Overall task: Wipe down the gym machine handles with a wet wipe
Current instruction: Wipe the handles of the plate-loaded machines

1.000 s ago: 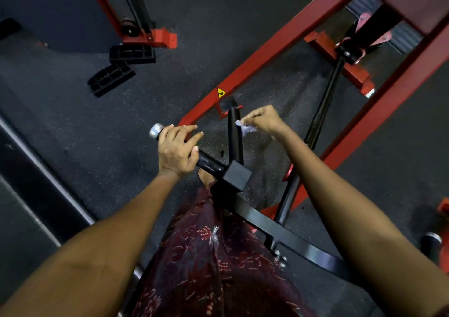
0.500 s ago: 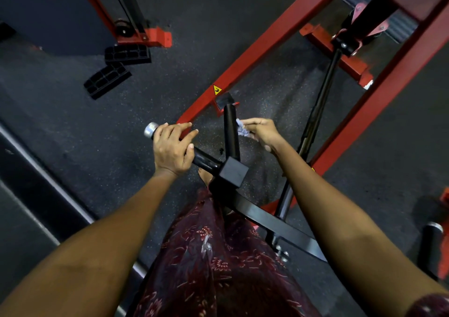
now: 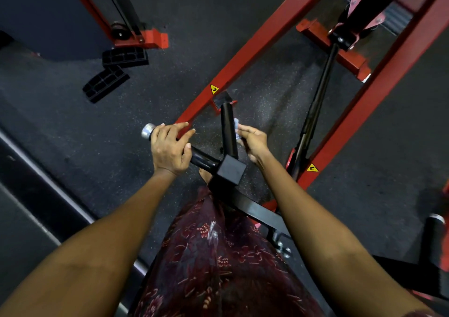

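- Right now, far left: two black ribbed plastic blocks [image 3: 114, 74] on the dark rubber floor, well apart from me, not involved.
- My left hand [image 3: 170, 149] sits over the black side handle with the silver end cap [image 3: 147, 130]; palm and thumb wrap the bar, index and middle fingers lifted off straight. Judging it as a steadying hold.
- Centre: black square hub block [image 3: 230, 172] joins that side bar to the black round forward handle [image 3: 228, 128], which points away from me.
- My right hand [image 3: 252, 142] pinches the small crumpled pale wet wipe [image 3: 237, 128] and presses it against the right flank of the forward handle, about mid-length.
- Handling guess: wipe is soft, light, damp, likely to bunch or tear, so keep it pinched behind the fingertips. Handle is rigid steel and looks smooth; take it by wrapping the wipe round the bar.
- Right: red painted steel frame rail [image 3: 364, 112], not touched.
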The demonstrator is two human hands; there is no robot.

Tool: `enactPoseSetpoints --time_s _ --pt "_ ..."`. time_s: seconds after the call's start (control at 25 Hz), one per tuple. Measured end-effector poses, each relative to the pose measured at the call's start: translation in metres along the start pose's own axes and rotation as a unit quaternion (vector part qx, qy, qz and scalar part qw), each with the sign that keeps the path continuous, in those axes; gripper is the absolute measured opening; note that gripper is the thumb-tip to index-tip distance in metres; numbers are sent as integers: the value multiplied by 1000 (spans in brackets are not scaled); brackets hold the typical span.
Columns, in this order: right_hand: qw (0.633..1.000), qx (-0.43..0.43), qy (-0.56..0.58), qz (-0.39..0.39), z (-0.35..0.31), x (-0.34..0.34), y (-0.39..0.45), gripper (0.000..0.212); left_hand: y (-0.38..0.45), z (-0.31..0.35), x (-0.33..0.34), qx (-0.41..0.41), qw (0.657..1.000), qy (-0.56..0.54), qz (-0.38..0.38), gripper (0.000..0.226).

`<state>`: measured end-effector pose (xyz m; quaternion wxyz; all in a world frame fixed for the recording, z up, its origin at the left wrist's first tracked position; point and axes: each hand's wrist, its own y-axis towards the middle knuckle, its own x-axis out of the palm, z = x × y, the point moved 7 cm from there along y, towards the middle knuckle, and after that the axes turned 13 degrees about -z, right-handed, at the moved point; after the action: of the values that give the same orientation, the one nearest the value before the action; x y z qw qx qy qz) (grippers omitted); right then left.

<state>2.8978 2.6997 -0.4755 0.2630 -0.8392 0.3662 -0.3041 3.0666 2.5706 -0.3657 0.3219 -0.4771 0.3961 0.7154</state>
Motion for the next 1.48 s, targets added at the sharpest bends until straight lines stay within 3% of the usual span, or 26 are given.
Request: enactPoseSetpoints --time_s 0.6,0.76,0.88,1.0,1.08,1.2,1.28,1.48 --pt "996 -33 -80 1 16 -10 -68 20 -2 1 -1 -3 1000 -2 -1 47" --pt "985 -5 -165 -57 4 -12 -84 31 -1 2 -2 3 1000 -4 4 47" --pt "946 21 -296 -133 -37 -4 -81 31 0 2 -3 6 1000 -1 5 47" --pt "910 -83 -405 -42 -101 20 -51 16 1 1 -2 8 1000 -5 2 46" --pt "863 -111 -492 -5 -109 47 -29 6 0 1 -3 9 1000 -1 5 46" --pt "767 -101 -633 -21 -85 73 -6 10 1 1 -3 12 1000 -7 7 45" --pt "727 -101 -678 -32 -83 77 -4 10 1 2 -4 15 1000 -11 14 44" --pt "753 -67 -636 -152 -84 64 -37 13 1 2 -6 24 999 -20 32 44"
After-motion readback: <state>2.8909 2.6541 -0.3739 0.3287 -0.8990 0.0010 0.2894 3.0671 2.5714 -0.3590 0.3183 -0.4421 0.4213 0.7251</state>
